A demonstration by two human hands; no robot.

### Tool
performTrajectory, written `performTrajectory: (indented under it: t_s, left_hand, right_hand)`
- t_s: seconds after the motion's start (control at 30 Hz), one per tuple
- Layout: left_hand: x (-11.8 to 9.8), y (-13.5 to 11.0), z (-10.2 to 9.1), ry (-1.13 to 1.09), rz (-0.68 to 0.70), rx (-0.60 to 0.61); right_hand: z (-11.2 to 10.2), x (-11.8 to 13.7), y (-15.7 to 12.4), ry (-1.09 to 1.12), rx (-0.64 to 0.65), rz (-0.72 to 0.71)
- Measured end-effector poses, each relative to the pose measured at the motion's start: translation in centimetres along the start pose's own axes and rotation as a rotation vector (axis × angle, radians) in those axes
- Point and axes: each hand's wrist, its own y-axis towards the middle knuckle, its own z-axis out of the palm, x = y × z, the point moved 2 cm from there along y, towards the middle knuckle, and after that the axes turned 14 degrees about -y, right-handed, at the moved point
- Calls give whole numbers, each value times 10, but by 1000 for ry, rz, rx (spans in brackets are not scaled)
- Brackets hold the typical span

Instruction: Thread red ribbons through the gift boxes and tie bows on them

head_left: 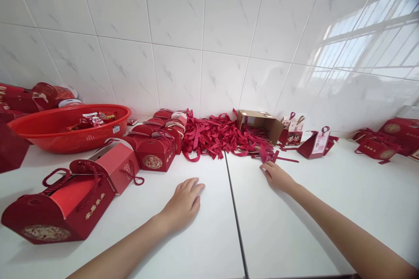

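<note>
Right hand [276, 176] at blurred red ribbon [266, 153], toward table's [209, 244] back edge; can't make out whether it pinches. Left hand [187, 200] loosely spread, empty, nearer front edge. Ribbon pile [214, 136], tipped carton [275, 127] along back edge. Step seems ribbon handling; next move likely calls for firm pinch.

Deep crimson is shown by the ribbon pile [212, 135] at centre. At lower left, a dark red box [78, 213] is marked with gold characters and a round gold emblem. The basin [75, 140] at left is coloured bright orange-red. Right of centre, the carton [275, 130] is plain brown, and a small box [293, 135] is patterned with cartoon figures in cream and red. White wall tiles [225, 8] across the top are streaked with grey.
</note>
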Motion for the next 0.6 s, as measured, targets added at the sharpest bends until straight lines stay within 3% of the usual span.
performTrajectory:
  t_s: [0.13,0.27,0.43,0.6]
  left_hand:
    - [0,0,0,11,10,3]
    - [0,0,0,-9,14,-14]
    - [-2,0,-1,-16,14,-12]
    - [-5,1,-3,-3,-14,11]
  right_hand:
    - [15,-29,3,-40,49,193]
    - [17,-28,0,-93,71,264]
    - [-4,6,4,-178,30,201]
    - [-34,70,28,-146,2,-11]
